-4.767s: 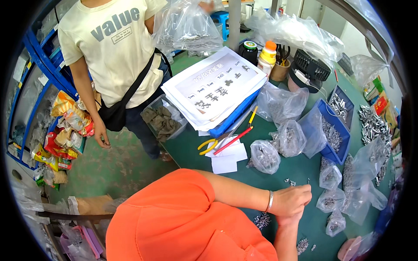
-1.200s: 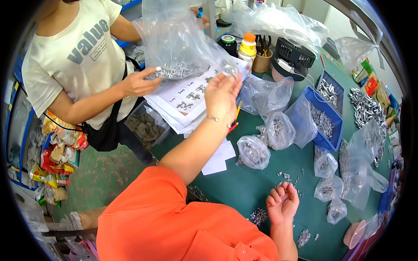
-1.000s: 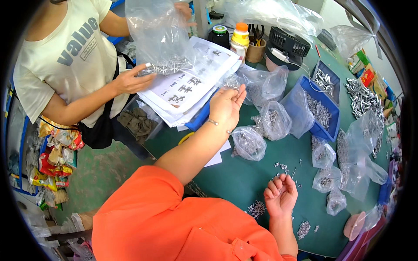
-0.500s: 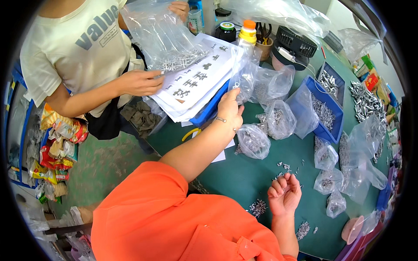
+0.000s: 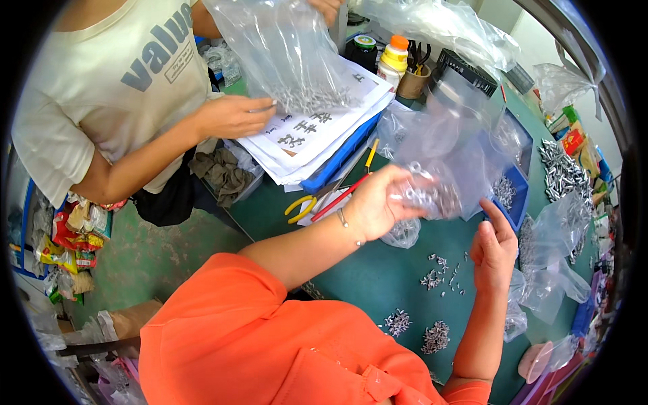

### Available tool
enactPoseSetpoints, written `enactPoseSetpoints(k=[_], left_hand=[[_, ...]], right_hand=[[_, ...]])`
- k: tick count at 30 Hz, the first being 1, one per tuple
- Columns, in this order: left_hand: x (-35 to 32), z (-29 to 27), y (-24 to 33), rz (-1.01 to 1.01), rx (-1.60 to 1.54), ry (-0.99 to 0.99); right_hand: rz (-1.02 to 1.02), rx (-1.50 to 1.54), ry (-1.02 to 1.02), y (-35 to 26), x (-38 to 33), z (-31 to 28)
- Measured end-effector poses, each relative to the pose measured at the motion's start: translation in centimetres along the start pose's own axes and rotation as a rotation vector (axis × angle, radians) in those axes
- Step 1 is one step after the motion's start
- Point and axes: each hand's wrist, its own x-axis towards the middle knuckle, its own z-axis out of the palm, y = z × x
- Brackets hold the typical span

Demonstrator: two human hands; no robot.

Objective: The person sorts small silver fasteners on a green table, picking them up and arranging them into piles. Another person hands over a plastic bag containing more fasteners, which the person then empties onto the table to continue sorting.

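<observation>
Over the middle of the green table, my left hand [image 5: 383, 204] is closed on a clear plastic bag [image 5: 442, 192] with small silvery metal parts at its bottom. The bag is blurred by motion and covers part of the bags behind it. My right hand [image 5: 494, 250] is just right of it, index finger stretched out and the other fingers partly curled, nothing visible in them. Its fingertip is near the bag's edge and a blue bin [image 5: 518, 196] of metal parts; touching or apart, I cannot tell. Small heaps of metal parts [image 5: 435, 337] lie below, between my arms.
Across the left corner, a co-worker's hand [image 5: 236, 116] is at a large clear bag [image 5: 304, 88] of metal pieces above printed sheets [image 5: 304, 155]. Yellow-handled pliers [image 5: 300, 208] lie beside my left forearm. Several filled bags [image 5: 550, 270] and a pink bowl [image 5: 535, 361] stand at the right.
My left hand has moved right and slightly down, carrying the bag away from the papers. My right hand has risen to the right and its index finger has straightened. The pliers are now uncovered.
</observation>
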Motion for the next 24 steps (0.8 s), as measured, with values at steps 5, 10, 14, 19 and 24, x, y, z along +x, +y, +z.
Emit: enactPoseSetpoints(k=[5,10,14,19,24], left_hand=[[-1.3,0.7,-1.3,-0.160,0.001,-0.122],[-1.2,-0.5,-4.9,-0.016,-0.150,-0.419],[-1.2,1.0,-5.6,0.046,-0.039,-0.298],[-1.1,0.4,-4.6,0.040,0.154,-0.118],[-1.4,0.7,-4.5,-0.039,0.139,-0.246]], right_hand=[[-0.008,-0.140,-0.076,-0.6,0.6,0.5],[0.064,0.398,0.035,-0.3,-0.4,2.0],[0.083,0.406,0.057,0.0,-1.2,3.1],[-0.240,-0.081,0.256,-3.5,0.6,0.3],[-0.105,-0.528,0.168,-5.7,2.3,-3.3]])
